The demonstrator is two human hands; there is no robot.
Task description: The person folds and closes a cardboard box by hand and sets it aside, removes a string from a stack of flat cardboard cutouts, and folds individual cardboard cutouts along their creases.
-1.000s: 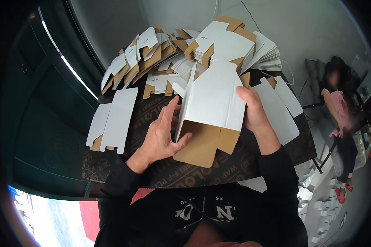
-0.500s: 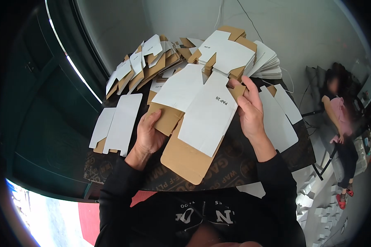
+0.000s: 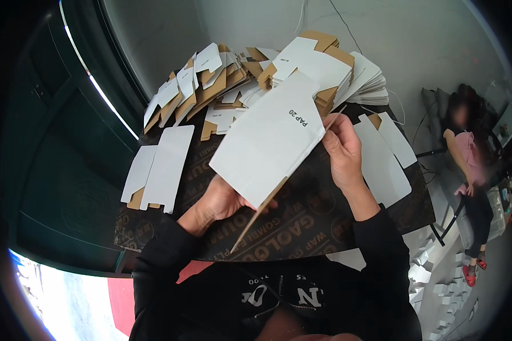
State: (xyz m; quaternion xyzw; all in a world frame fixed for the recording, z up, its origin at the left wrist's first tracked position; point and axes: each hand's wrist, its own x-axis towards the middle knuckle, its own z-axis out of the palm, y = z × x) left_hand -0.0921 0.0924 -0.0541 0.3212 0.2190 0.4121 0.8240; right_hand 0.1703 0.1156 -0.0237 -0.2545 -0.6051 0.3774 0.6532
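Note:
A white cardboard box blank (image 3: pixel 267 139), brown on its inner side and printed "PAP 20", is held tilted over the dark table between my hands. My left hand (image 3: pixel 222 199) cups it from below at the lower edge, with fingertips showing past the far side. At the upper right, my right hand (image 3: pixel 342 145) pinches a side flap, seen nearly edge-on, between thumb and fingers. Another flat blank (image 3: pixel 168 165) lies left of my left hand. To the right of my right hand is one more flat blank (image 3: pixel 381 162).
Stacked flat blanks (image 3: pixel 318 65) stand at the back of the table (image 3: pixel 290 227), with a fanned heap (image 3: pixel 199 85) to their left. A green door (image 3: pixel 68 142) borders the left side. A seated person (image 3: pixel 469 165) is at the right, near small white boxes (image 3: pixel 452 295) on the floor.
The blank has been folded over and turned, so one white panel now faces up. My left hand has slid right and underneath it. My right hand stays at the flap.

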